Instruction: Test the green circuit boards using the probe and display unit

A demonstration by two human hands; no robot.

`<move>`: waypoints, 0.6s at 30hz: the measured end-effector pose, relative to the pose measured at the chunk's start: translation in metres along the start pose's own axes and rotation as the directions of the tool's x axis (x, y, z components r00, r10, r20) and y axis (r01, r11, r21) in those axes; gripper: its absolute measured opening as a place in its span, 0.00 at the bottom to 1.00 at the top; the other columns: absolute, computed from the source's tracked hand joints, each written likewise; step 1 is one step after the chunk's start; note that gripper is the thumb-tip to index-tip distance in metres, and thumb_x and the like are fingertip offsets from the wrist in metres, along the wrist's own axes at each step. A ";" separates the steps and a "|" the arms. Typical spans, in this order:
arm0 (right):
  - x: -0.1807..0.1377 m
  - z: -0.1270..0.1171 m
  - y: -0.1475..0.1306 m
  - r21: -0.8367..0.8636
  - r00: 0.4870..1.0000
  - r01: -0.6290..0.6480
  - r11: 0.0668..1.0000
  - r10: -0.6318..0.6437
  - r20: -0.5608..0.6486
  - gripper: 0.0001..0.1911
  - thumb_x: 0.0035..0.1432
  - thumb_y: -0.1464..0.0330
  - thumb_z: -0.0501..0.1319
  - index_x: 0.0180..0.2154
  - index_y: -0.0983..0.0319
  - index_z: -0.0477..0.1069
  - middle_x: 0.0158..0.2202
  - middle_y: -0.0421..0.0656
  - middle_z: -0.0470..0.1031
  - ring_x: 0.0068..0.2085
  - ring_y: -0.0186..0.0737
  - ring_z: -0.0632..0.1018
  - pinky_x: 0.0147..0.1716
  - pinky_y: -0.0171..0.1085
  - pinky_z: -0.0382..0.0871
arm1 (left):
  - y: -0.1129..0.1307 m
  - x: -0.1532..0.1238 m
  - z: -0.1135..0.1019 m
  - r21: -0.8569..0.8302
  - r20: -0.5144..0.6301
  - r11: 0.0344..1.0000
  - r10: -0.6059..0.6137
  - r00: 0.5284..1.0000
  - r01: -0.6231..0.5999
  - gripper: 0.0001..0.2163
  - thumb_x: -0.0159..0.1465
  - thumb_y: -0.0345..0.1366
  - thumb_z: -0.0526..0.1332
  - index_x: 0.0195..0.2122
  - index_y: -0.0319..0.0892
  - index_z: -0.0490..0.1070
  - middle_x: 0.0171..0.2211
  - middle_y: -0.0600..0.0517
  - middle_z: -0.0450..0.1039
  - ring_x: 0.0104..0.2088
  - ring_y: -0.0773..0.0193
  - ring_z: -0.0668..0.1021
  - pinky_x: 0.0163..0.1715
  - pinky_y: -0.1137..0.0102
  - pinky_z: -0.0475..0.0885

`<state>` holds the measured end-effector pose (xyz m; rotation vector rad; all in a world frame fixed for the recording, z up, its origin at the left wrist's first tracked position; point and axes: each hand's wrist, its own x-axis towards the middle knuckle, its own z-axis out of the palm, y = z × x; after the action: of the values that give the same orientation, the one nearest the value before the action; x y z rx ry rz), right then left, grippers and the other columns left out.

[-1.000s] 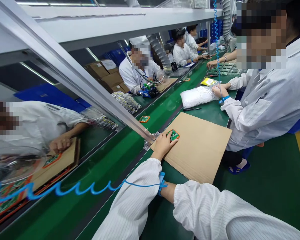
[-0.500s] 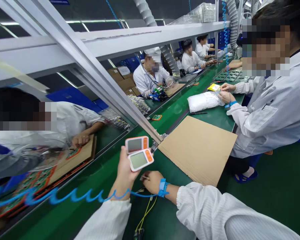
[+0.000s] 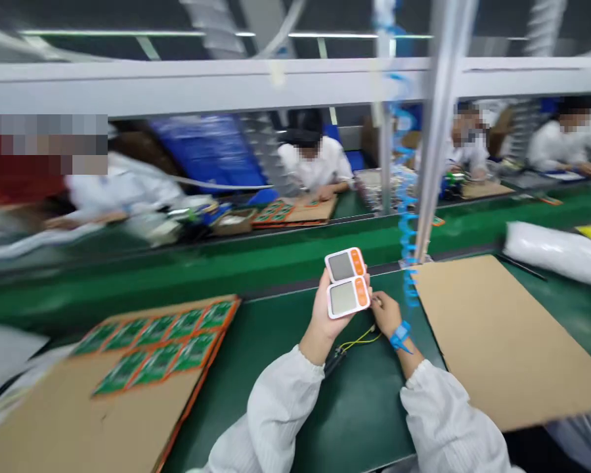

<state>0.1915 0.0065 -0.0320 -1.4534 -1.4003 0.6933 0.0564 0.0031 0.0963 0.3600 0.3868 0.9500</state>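
My left hand is closed around two white devices with grey screens and orange buttons, held upright one above the other over the green mat. Just to their right, my right hand has its fingers curled near the lower device; what they pinch is too small to make out. A thin yellow wire runs on the mat below it. A blue wrist strap is on my right wrist, with its blue coiled cord rising beside a metal post.
A cardboard sheet lies to the right. Another cardboard sheet at the left carries several green circuit boards. A white plastic bag lies far right. Behind the green conveyor belt, people in white coats work.
The view has swung left, bringing the sheet of green boards into sight. My left hand went from pressing a green board on the cardboard to holding up the two white devices; my right hand stays beside them.
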 end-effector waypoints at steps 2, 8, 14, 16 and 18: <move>0.002 -0.003 0.002 -0.017 1.000 -0.006 1.000 0.006 -0.003 0.19 0.55 0.58 0.52 0.35 0.64 0.74 0.34 0.47 0.78 0.36 0.42 0.75 0.37 0.37 0.66 | 0.011 -0.021 -0.014 -0.089 -0.016 0.994 0.057 0.998 -0.058 0.23 0.66 0.50 0.49 0.50 0.39 0.70 0.40 0.44 0.77 0.37 0.56 0.80 0.39 0.60 0.74; 0.004 -0.007 0.008 -0.100 0.999 -0.022 0.995 0.026 0.045 0.27 0.54 0.50 0.52 0.38 0.65 0.75 0.36 0.50 0.78 0.37 0.46 0.76 0.37 0.39 0.66 | 0.051 -0.094 -0.050 -0.224 -0.078 0.941 0.244 0.967 -0.255 0.25 0.64 0.50 0.52 0.56 0.40 0.67 0.51 0.42 0.73 0.48 0.54 0.77 0.46 0.62 0.71; 0.001 -0.010 0.014 -0.158 0.999 -0.028 0.987 0.032 0.022 0.31 0.51 0.46 0.54 0.39 0.65 0.76 0.38 0.51 0.79 0.38 0.47 0.76 0.37 0.39 0.67 | 0.088 -0.167 -0.080 -0.100 -0.238 0.903 0.386 0.891 -0.418 0.28 0.65 0.54 0.46 0.56 0.41 0.67 0.47 0.42 0.75 0.42 0.54 0.79 0.45 0.55 0.72; 0.002 -0.010 0.014 -0.172 0.999 -0.042 0.984 0.045 0.014 0.30 0.51 0.46 0.54 0.39 0.65 0.76 0.38 0.50 0.79 0.38 0.47 0.76 0.37 0.39 0.67 | 0.113 -0.194 -0.093 0.042 -0.343 0.883 0.453 0.823 -0.468 0.29 0.65 0.56 0.45 0.54 0.39 0.68 0.44 0.41 0.76 0.38 0.53 0.80 0.43 0.52 0.73; 0.002 -0.011 0.013 -0.185 0.999 -0.049 0.981 0.050 -0.001 0.30 0.51 0.46 0.55 0.40 0.65 0.76 0.38 0.50 0.79 0.38 0.47 0.76 0.37 0.39 0.67 | 0.146 -0.222 -0.110 0.251 -0.481 0.842 0.537 0.693 -0.478 0.29 0.65 0.56 0.46 0.52 0.38 0.70 0.40 0.40 0.77 0.34 0.53 0.80 0.38 0.54 0.75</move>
<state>0.2073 0.0071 -0.0397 -1.6376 -1.4667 0.6094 -0.2154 -0.0906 0.1027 0.2965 0.8884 1.5970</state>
